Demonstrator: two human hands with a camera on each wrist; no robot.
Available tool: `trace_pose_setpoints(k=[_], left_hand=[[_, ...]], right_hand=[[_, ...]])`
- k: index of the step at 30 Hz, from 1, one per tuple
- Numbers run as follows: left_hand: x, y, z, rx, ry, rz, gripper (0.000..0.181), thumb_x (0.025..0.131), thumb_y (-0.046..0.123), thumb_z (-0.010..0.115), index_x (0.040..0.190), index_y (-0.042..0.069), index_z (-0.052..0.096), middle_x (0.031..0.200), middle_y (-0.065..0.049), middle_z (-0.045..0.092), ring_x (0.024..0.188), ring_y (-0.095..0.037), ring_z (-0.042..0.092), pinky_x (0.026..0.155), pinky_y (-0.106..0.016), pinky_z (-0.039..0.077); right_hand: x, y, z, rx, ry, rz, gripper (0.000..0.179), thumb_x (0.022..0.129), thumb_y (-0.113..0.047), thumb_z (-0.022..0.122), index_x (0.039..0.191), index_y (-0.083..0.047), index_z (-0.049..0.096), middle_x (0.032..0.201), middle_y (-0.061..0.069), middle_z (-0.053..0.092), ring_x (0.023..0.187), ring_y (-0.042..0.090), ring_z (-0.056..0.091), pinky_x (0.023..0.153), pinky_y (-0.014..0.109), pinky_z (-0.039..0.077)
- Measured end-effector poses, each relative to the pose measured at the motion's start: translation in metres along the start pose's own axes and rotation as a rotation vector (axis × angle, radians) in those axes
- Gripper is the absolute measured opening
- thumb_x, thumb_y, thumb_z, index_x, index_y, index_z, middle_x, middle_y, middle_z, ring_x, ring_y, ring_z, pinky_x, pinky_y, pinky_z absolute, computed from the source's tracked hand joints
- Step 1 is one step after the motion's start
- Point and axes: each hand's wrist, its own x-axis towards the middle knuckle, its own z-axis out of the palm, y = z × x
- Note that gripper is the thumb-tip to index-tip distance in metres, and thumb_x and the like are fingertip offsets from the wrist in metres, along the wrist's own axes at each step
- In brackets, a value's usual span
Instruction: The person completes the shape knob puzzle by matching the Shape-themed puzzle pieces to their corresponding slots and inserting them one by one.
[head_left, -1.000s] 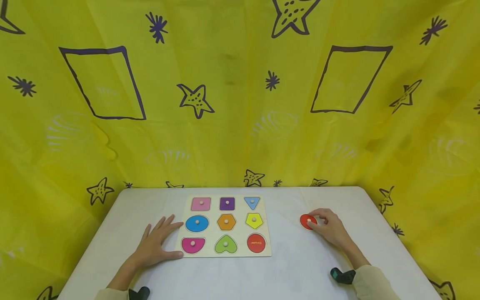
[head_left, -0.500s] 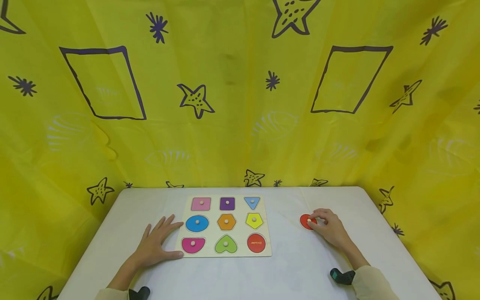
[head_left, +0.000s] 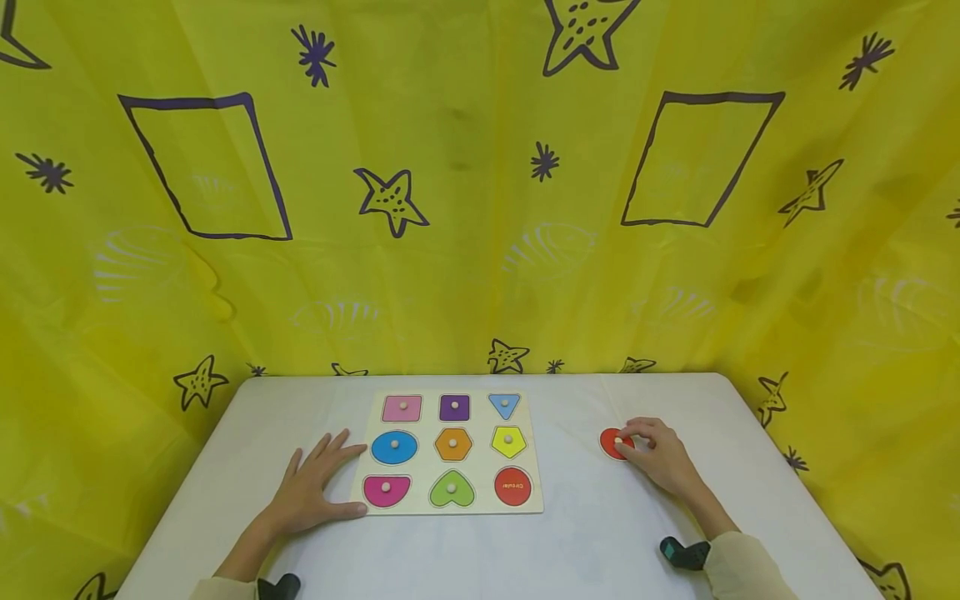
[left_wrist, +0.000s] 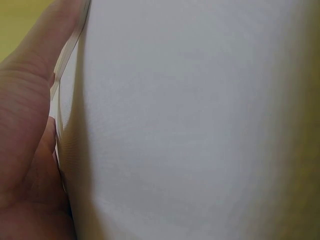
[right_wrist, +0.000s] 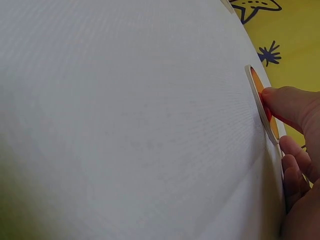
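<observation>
On the white table lies a wooden shape puzzle board (head_left: 480,500) with knobbed pieces in several colours, among them a green heart (head_left: 452,498) and a blue oval (head_left: 394,458). Its lower right recess (head_left: 513,487) is red, printed with a word, and has no knob. My left hand (head_left: 303,496) rests spread at the board's left edge, thumb and a fingertip touching it. To the right of the board, my right hand (head_left: 663,457) pinches the knob of a red round puzzle piece (head_left: 609,445). In the right wrist view, the piece (right_wrist: 256,82) lies on the table under the thumb.
The white table (head_left: 450,554) ends at a yellow curtain (head_left: 465,292) with drawn stars, close behind the board. Dark wrist-worn devices (head_left: 684,552) sit at both cuffs. A stretch of tabletop separates the board from the red piece.
</observation>
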Motion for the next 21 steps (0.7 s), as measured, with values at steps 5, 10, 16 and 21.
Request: trace_pose_setpoints(k=[5, 10, 16, 21], left_hand=[[0.000, 0.001, 0.000, 0.000, 0.001, -0.001, 0.093, 0.072, 0.069, 0.080, 0.149, 0.025, 0.054, 0.163, -0.019, 0.036, 0.151, -0.050, 0.019, 0.113, -0.079, 0.001], [0.000, 0.001, 0.000, 0.009, 0.002, -0.004, 0.093, 0.072, 0.069, 0.080, 0.149, 0.025, 0.054, 0.163, -0.018, 0.036, 0.151, -0.050, 0.019, 0.113, -0.079, 0.001], [0.000, 0.001, -0.001, 0.011, 0.003, -0.012, 0.094, 0.071, 0.070, 0.080, 0.149, 0.025, 0.054, 0.163, -0.018, 0.036, 0.151, -0.050, 0.020, 0.114, -0.079, 0.001], [0.000, 0.002, 0.000, 0.010, -0.008, -0.026, 0.094, 0.070, 0.069, 0.081, 0.149, 0.026, 0.054, 0.163, -0.018, 0.036, 0.151, -0.050, 0.019, 0.114, -0.079, 0.001]], right_hand=[[-0.001, -0.002, 0.000, 0.001, 0.000, 0.005, 0.014, 0.092, -0.018, 0.079, 0.103, -0.010, 0.077, 0.127, 0.019, 0.062, 0.121, 0.039, 0.054, 0.098, 0.055, 0.049], [-0.003, -0.003, 0.002, 0.000, 0.022, 0.019, 0.014, 0.093, -0.019, 0.079, 0.102, -0.010, 0.079, 0.126, 0.018, 0.063, 0.117, 0.038, 0.055, 0.094, 0.050, 0.048], [-0.004, -0.009, 0.003, -0.012, 0.062, -0.014, 0.009, 0.092, -0.014, 0.078, 0.098, -0.008, 0.079, 0.119, 0.017, 0.066, 0.112, 0.036, 0.057, 0.089, 0.047, 0.049], [-0.004, -0.014, 0.000, -0.031, 0.073, -0.078, 0.004, 0.090, -0.009, 0.079, 0.093, -0.008, 0.077, 0.114, 0.016, 0.066, 0.106, 0.035, 0.059, 0.084, 0.044, 0.051]])
